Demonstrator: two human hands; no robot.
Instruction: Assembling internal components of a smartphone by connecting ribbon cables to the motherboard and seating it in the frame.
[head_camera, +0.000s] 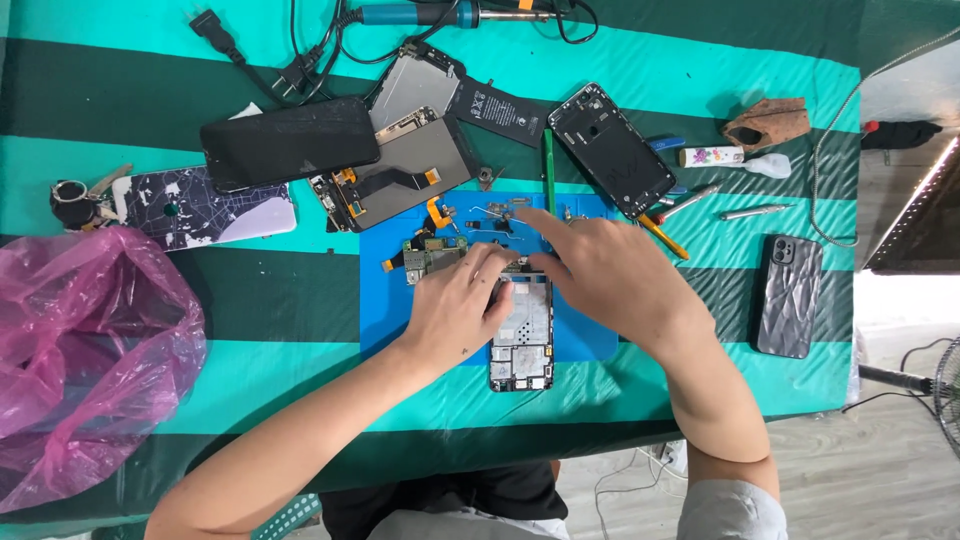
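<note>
An opened phone body (522, 345) with its circuit boards showing lies on a blue work mat (385, 310). My left hand (455, 305) rests on its upper left part, fingers curled over the top edge. My right hand (600, 270) lies across the phone's top right, fingers pressed down near the top edge; whether a small tool is in it is hidden. A small circuit board with an orange flex cable (425, 250) sits just left of my left hand. Tiny screws and metal brackets (495, 212) lie on the mat's far side.
A phone frame (610, 150), a display assembly (400, 170), a dark screen panel (288, 142), a patterned back cover (205, 205), a green pry stick (548, 170), a soldering iron (420, 13) and a black phone (788, 295) lie around. A pink plastic bag (85, 350) sits left.
</note>
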